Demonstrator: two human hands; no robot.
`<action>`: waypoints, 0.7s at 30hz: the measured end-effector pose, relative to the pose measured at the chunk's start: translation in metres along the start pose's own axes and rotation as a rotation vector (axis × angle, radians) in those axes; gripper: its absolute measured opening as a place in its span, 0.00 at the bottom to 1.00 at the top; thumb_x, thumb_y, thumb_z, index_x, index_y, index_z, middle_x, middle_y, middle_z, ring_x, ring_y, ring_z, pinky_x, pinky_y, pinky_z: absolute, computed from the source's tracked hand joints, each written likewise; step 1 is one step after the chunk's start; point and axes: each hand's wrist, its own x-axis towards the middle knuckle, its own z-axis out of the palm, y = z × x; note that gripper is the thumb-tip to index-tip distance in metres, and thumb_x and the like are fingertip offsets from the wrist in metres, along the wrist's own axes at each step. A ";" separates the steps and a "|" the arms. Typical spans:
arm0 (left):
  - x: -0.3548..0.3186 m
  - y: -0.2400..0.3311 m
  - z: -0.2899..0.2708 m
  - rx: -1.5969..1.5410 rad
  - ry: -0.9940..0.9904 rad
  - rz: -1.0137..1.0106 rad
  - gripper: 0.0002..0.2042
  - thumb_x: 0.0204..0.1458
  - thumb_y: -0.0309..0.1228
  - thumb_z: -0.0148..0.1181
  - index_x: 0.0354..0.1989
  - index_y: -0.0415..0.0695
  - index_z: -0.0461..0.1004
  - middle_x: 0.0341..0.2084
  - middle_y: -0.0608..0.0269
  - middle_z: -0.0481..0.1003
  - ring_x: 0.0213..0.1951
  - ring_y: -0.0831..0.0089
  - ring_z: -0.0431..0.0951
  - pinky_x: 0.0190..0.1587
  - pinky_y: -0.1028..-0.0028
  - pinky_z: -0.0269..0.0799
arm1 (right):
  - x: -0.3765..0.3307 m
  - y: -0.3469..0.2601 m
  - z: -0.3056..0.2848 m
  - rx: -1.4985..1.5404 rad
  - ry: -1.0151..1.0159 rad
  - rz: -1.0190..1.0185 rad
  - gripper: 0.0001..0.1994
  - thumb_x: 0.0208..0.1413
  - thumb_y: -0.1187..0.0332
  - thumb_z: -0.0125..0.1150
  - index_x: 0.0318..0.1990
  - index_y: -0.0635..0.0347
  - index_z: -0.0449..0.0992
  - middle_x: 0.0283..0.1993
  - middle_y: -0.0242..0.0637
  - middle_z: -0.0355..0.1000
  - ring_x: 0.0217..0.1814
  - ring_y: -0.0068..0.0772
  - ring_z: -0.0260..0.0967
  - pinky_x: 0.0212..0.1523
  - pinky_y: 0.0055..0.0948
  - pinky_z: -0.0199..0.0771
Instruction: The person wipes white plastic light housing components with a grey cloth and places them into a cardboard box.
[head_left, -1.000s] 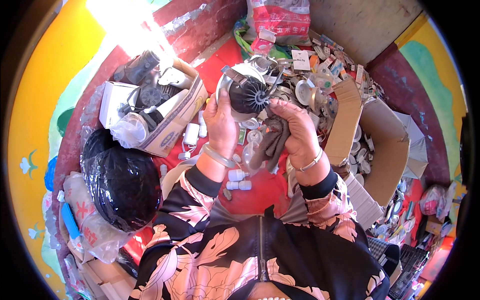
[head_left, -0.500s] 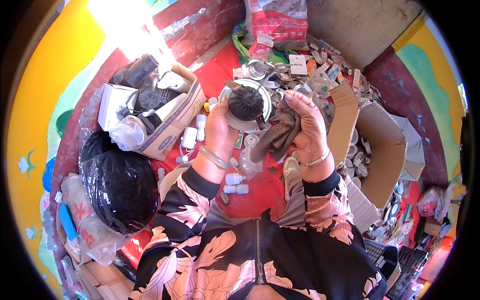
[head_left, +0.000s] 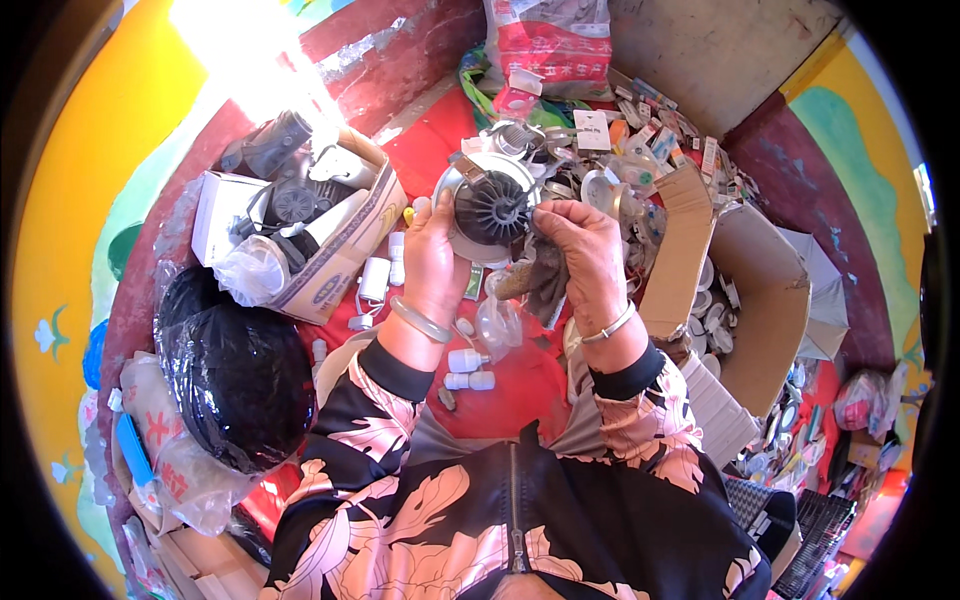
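Note:
My left hand (head_left: 436,262) is closed on the left rim of a round downlight (head_left: 492,207), which has a white ring and a black finned back turned up toward me. A brown spring clip (head_left: 468,170) sticks up at its upper left edge. In my right hand (head_left: 588,258) is a grey-brown cloth (head_left: 545,284), bunched between the fingers and hanging below them. A pinched end of the cloth touches the right side of the black fins. Below my hands lie a clear plastic piece (head_left: 497,325) and small white lamp parts (head_left: 469,380) on the red ground sheet.
A cardboard box of lamps (head_left: 335,255) stands at left, above a shiny black plastic bag (head_left: 235,370). To the right is an open cardboard box (head_left: 765,310) holding round white parts. Beyond my hands lie piled small boxes (head_left: 655,140) and a red-white sack (head_left: 552,50).
My right hand has moved left and slightly down with the cloth, from beside the downlight onto its black fins. The downlight has tilted a little in my left hand.

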 end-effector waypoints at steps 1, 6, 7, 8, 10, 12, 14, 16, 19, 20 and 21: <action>0.000 -0.001 -0.002 0.038 -0.008 0.037 0.14 0.59 0.32 0.45 0.46 0.34 0.67 0.40 0.53 0.74 0.42 0.65 0.75 0.48 0.66 0.70 | 0.002 0.001 -0.003 0.042 -0.034 0.071 0.04 0.50 0.74 0.60 0.32 0.66 0.76 0.25 0.30 0.71 0.21 0.18 0.66 0.20 0.17 0.66; -0.003 -0.003 0.007 0.109 0.045 0.128 0.11 0.59 0.31 0.48 0.40 0.36 0.71 0.33 0.58 0.75 0.35 0.72 0.76 0.41 0.73 0.73 | 0.008 0.000 -0.017 0.209 -0.099 0.289 0.04 0.49 0.72 0.61 0.31 0.63 0.75 0.24 0.30 0.70 0.20 0.18 0.65 0.19 0.18 0.65; -0.003 -0.002 0.006 0.105 0.049 0.121 0.11 0.59 0.31 0.48 0.40 0.35 0.71 0.34 0.58 0.75 0.36 0.72 0.76 0.41 0.72 0.73 | 0.009 0.002 -0.018 0.233 -0.096 0.312 0.04 0.49 0.72 0.62 0.31 0.63 0.75 0.24 0.30 0.71 0.20 0.18 0.65 0.19 0.18 0.65; -0.003 -0.001 0.006 0.100 0.053 0.114 0.11 0.59 0.30 0.47 0.40 0.35 0.70 0.34 0.57 0.75 0.36 0.72 0.76 0.42 0.72 0.73 | 0.009 0.003 -0.019 0.254 -0.129 0.321 0.05 0.49 0.72 0.63 0.31 0.62 0.75 0.25 0.30 0.71 0.22 0.18 0.66 0.21 0.17 0.65; -0.002 -0.003 0.002 0.081 0.085 0.101 0.11 0.59 0.30 0.46 0.41 0.34 0.70 0.35 0.56 0.74 0.37 0.71 0.76 0.43 0.71 0.73 | 0.003 -0.008 -0.015 0.283 -0.186 0.291 0.04 0.49 0.72 0.63 0.31 0.62 0.75 0.25 0.30 0.71 0.23 0.18 0.66 0.24 0.17 0.66; 0.000 -0.003 -0.003 0.027 0.128 0.045 0.12 0.59 0.30 0.44 0.44 0.34 0.68 0.39 0.54 0.73 0.40 0.68 0.75 0.46 0.68 0.71 | 0.001 -0.014 -0.012 0.303 -0.196 0.229 0.04 0.50 0.72 0.62 0.31 0.62 0.75 0.26 0.30 0.71 0.25 0.19 0.67 0.28 0.17 0.67; 0.004 -0.003 -0.006 -0.066 0.170 -0.057 0.15 0.60 0.31 0.39 0.49 0.35 0.65 0.44 0.52 0.71 0.46 0.63 0.72 0.53 0.64 0.67 | 0.008 -0.008 -0.015 0.294 -0.127 0.158 0.03 0.51 0.73 0.60 0.33 0.63 0.75 0.27 0.30 0.71 0.26 0.19 0.67 0.28 0.18 0.69; 0.009 -0.002 -0.007 -0.146 0.174 -0.105 0.17 0.60 0.30 0.35 0.52 0.35 0.63 0.48 0.50 0.70 0.52 0.59 0.70 0.57 0.60 0.63 | 0.013 -0.003 -0.021 0.272 -0.074 0.136 0.04 0.51 0.74 0.60 0.34 0.63 0.75 0.28 0.30 0.72 0.27 0.19 0.67 0.29 0.18 0.70; 0.009 0.005 -0.003 -0.236 0.157 -0.132 0.16 0.60 0.29 0.36 0.51 0.34 0.63 0.48 0.50 0.70 0.51 0.59 0.70 0.57 0.61 0.62 | 0.016 0.002 -0.023 0.253 -0.036 0.108 0.05 0.52 0.74 0.60 0.36 0.63 0.75 0.29 0.30 0.72 0.28 0.19 0.68 0.29 0.17 0.70; 0.010 0.006 -0.001 -0.239 0.083 -0.107 0.17 0.60 0.31 0.35 0.51 0.34 0.64 0.48 0.49 0.70 0.50 0.59 0.70 0.58 0.61 0.62 | 0.016 0.001 -0.022 0.247 -0.037 0.097 0.05 0.52 0.74 0.60 0.36 0.63 0.75 0.29 0.30 0.72 0.28 0.19 0.68 0.29 0.17 0.70; 0.008 0.006 0.000 -0.270 0.059 -0.125 0.17 0.60 0.32 0.35 0.50 0.35 0.64 0.47 0.49 0.70 0.50 0.59 0.70 0.57 0.61 0.62 | 0.016 0.000 -0.020 0.241 -0.038 0.087 0.05 0.52 0.74 0.60 0.36 0.63 0.75 0.29 0.30 0.72 0.28 0.19 0.68 0.30 0.17 0.70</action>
